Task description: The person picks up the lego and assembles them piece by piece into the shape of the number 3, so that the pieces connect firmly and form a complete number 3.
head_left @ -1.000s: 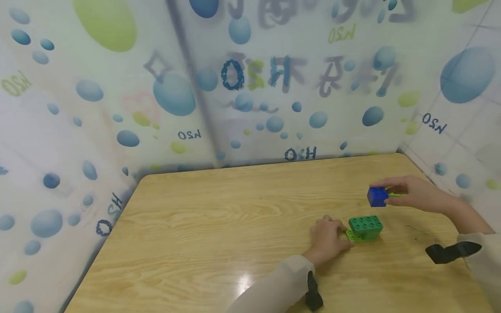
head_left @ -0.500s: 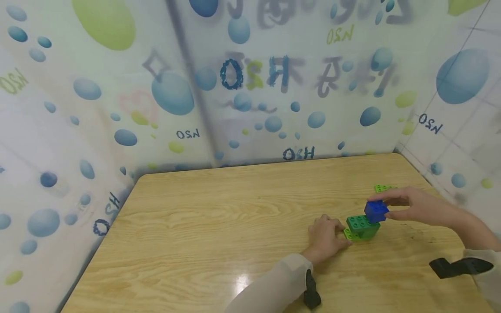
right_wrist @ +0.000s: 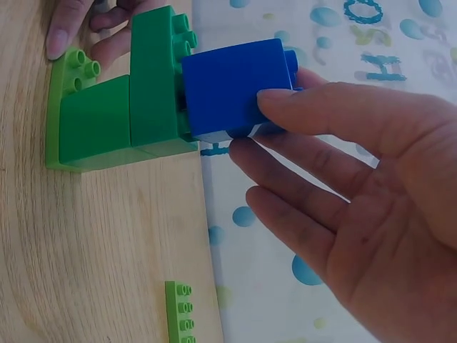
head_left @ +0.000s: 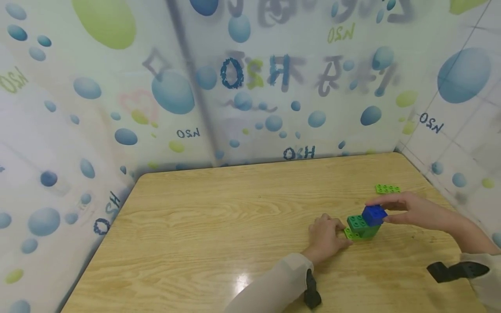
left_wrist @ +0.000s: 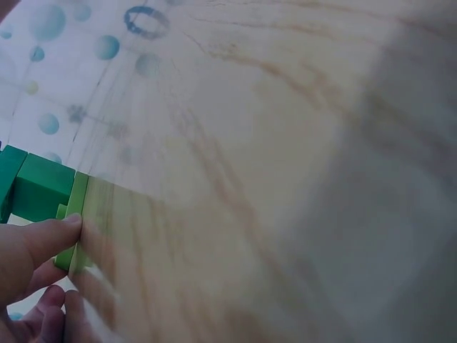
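A large "H2O", blue with a green 2, is printed mirror-reversed on the back wall. The same formula is repeated there, also reversed: small lime lettering at upper right, and two small blue copies lower down. On the left wall it is shown in lime and, steeply tilted, in blue; on the right wall, in dark blue. Large grey characters on the back wall are too blurred to be read.
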The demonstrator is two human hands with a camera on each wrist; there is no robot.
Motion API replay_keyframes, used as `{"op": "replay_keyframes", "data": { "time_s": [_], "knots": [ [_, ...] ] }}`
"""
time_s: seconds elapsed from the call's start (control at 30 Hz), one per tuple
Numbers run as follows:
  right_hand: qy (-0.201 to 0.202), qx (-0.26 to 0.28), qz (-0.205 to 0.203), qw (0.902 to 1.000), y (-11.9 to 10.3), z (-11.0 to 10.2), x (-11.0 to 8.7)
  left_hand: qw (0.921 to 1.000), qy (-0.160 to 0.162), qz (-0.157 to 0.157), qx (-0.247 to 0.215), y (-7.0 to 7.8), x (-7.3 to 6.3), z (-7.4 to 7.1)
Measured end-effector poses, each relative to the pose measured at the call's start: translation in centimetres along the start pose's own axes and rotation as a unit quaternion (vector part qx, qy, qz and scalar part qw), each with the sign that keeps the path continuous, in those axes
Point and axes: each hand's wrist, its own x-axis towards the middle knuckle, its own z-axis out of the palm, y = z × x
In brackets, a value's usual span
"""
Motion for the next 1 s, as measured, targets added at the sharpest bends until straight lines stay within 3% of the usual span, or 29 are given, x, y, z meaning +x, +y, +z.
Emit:
{"op": "replay_keyframes", "data": {
  "time_s": [0.27, 0.5, 0.77, 1.0],
  "knots": [
    [-0.001, 0.009, 0.015, 0.9998, 0.05, 0.0, -0.04, 1.0, -0.001, 0.002, -0.006, -0.02, -0.01, -0.01],
    [0.018, -0.029, 0.032, 0.9989, 0.04, 0.18, -0.13, 1.0, -0.003, 0.001, -0.006, -0.02, 0.04, -0.01],
    [0.031, -0.021, -0.006, 0.9993, 0.45, 0.53, -0.26, 0.9999, -0.006, -0.001, -0.01, 0.03, 0.1, 0.03],
    [0.027, 0.03, -0.021, 0.999, 0.81, 0.69, -0.26, 0.9998, -0.011, -0.006, -0.015, 0.12, 0.1, -0.18]
  ]
}}
